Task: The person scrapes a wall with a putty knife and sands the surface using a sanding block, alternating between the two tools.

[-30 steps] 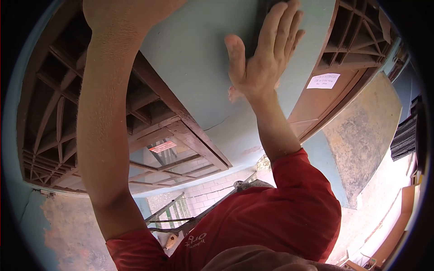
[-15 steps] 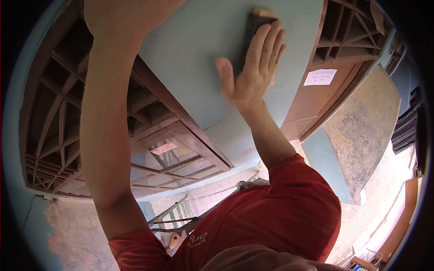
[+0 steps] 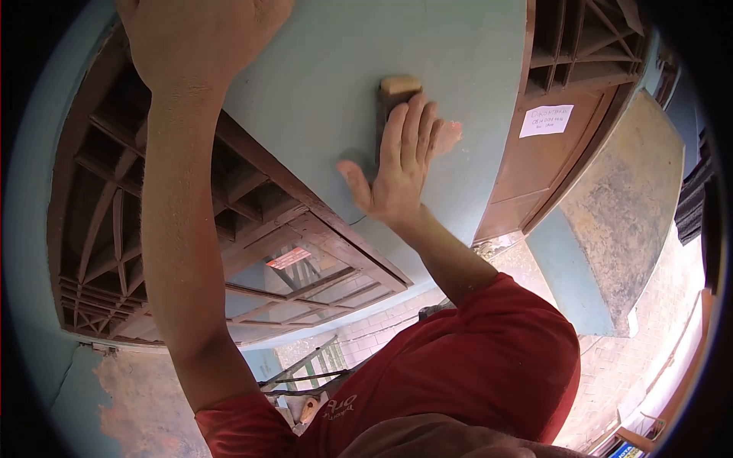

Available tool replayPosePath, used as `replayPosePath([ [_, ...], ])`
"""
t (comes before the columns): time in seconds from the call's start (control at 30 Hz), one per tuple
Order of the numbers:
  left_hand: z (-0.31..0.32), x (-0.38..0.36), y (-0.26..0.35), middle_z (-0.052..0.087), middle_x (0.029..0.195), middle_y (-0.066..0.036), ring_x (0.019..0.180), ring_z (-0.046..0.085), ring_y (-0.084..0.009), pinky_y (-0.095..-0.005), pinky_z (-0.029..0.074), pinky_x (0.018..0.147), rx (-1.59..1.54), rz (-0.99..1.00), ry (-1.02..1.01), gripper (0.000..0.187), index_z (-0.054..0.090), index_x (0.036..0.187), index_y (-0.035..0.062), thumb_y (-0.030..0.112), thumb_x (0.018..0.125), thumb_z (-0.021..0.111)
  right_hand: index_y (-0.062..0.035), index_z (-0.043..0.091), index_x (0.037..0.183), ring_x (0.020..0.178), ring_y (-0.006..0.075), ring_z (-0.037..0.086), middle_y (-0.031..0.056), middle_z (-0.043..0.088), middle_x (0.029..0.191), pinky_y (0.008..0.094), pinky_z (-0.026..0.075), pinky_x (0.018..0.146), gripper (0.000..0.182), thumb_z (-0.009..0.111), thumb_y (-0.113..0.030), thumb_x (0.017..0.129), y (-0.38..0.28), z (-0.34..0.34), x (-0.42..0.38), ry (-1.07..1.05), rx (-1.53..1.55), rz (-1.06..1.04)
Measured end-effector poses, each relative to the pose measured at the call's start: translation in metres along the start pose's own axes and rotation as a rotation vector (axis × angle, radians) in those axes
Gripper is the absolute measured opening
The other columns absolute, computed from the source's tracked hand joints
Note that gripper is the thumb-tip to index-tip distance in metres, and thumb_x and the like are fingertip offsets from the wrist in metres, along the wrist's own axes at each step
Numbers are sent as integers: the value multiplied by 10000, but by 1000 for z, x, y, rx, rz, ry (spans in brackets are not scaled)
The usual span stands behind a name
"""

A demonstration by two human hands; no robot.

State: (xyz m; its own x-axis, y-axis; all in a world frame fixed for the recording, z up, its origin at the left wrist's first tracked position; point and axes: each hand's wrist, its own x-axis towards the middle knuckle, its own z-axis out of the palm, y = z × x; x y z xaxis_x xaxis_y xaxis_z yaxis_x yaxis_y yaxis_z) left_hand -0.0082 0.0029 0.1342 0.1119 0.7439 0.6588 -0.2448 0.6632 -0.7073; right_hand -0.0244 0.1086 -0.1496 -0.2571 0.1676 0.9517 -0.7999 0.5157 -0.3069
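Note:
My right hand (image 3: 402,164) lies over a sanding block (image 3: 400,85) with a pale wooden end and dark sides, pressed to a light blue-green wall (image 3: 328,99). Its fingers are straight and close together along the block, and the thumb sticks out to the left. Beside the fingers, a small pinkish patch (image 3: 450,136) shows in the paint. My left hand (image 3: 206,38) is raised at the upper left, cut off by the frame edge. Its fingers are out of sight, so whether it touches the wall or holds anything cannot be seen.
A brown wooden window with latticework (image 3: 309,221) is set in the wall at left. On the right, a brown door (image 3: 534,175) carries a white paper note (image 3: 546,120). Beyond it stands a blue wall section with a stained, worn surface (image 3: 622,214).
My right hand and the sanding block have slid down and left along the wall, showing more of the pinkish patch. My left arm stays raised. The view has shifted slightly.

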Motion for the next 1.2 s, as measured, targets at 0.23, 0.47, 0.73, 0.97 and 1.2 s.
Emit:
replayPosePath([
  [0.23, -11, 8, 11, 566, 1335, -147, 1288, 512, -355, -517, 355, 1119, 29, -67, -136, 455, 603, 1227, 90, 268, 825, 720, 100, 275, 1569, 1545, 531, 122, 364, 223, 1630, 704, 49, 1194, 914, 608, -521, 986, 0, -7, 8, 8, 25, 10],
  [0.47, -12, 6, 8, 556, 1374, -156, 1320, 494, -363, -521, 351, 1131, 3, -99, -97, 470, 597, 1246, 90, 270, 831, 725, 70, 369, 1549, 1529, 486, 253, 308, 299, 1630, 586, 207, 1221, 655, 630, -191, 1007, 12, 1, 38, 122, 149, -39],
  [0.73, -28, -13, 56, 566, 1401, -98, 1351, 487, -323, -517, 337, 1168, -312, -223, -138, 471, 641, 1283, 113, 272, 850, 738, 94, 309, 1564, 1450, 261, 455, 226, 358, 1626, 334, 401, 1165, 593, 532, -13, 1025, 3, -102, 11, 62, 1026, 478],
  [0.97, -86, -23, 133, 726, 1155, -112, 1047, 682, -210, -347, 518, 892, -1503, -831, -735, 357, 692, 1294, 87, 283, 998, 659, 98, 310, 1555, 1391, 241, 519, 232, 421, 1567, 381, 457, 1149, 565, 480, -28, 1031, 15, -140, 24, -98, 1942, 786],
  [1.2, -96, -4, 129, 751, 1071, -78, 911, 664, -111, -270, 541, 772, -1752, -975, -999, 386, 714, 1267, 18, 283, 987, 723, 47, 273, 1581, 1306, 262, 592, 244, 500, 1488, 347, 579, 992, 588, 478, -145, 1064, 19, -154, 23, -137, 1900, 885],
])
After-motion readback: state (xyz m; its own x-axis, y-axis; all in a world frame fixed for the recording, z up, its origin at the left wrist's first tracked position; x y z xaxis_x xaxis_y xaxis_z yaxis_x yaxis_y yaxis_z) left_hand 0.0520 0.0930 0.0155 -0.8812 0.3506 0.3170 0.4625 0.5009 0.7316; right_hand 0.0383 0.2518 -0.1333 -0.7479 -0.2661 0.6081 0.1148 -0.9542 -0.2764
